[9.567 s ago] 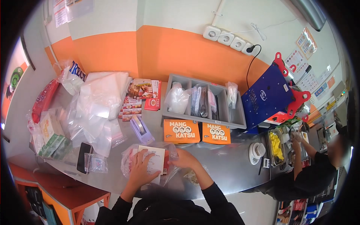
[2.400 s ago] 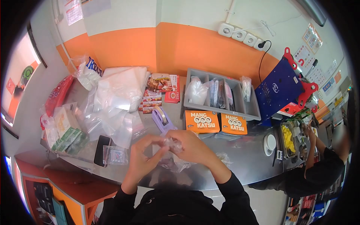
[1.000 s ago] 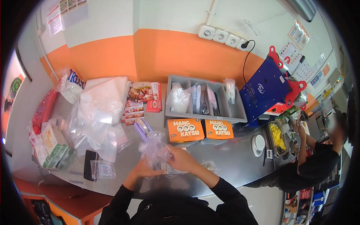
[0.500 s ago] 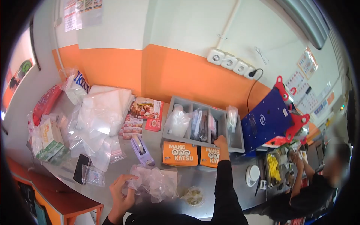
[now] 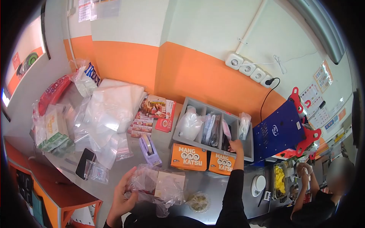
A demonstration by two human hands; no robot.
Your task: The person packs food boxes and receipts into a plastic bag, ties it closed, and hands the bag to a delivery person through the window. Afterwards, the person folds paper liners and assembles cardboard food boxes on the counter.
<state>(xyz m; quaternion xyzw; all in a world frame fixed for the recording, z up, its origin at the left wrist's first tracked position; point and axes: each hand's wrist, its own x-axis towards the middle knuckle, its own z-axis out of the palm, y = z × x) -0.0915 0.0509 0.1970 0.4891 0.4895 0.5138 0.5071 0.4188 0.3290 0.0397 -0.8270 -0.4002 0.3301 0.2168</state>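
My left hand [image 5: 123,195] is at the left side of a crumpled clear plastic bag [image 5: 144,180], its fingers and thumb curved round the bag's edge. A pale box or card [image 5: 170,186] shows through the plastic. My right hand [image 5: 237,147] reaches over the front wall of the grey divided tray [image 5: 197,143], its fingers closed low in a compartment, beside a pink packet [image 5: 226,130]. What they pinch is too small to make out. Two orange boxes, one [image 5: 188,157] and another [image 5: 221,163], stand in front of the tray.
A tape dispenser [image 5: 149,150] stands behind the bag. Leaflets [image 5: 156,106], stacked plastic bags [image 5: 114,106] and a phone [image 5: 85,163] are leftward. A small tied bag [image 5: 198,201], a white scale [image 5: 258,185] and a co-worker [image 5: 315,205] are on the right.
My right hand has left the plastic bag and moved right and forward into the tray. The pink packet now leans differently. My left hand has stayed by the bag; the view has shifted.
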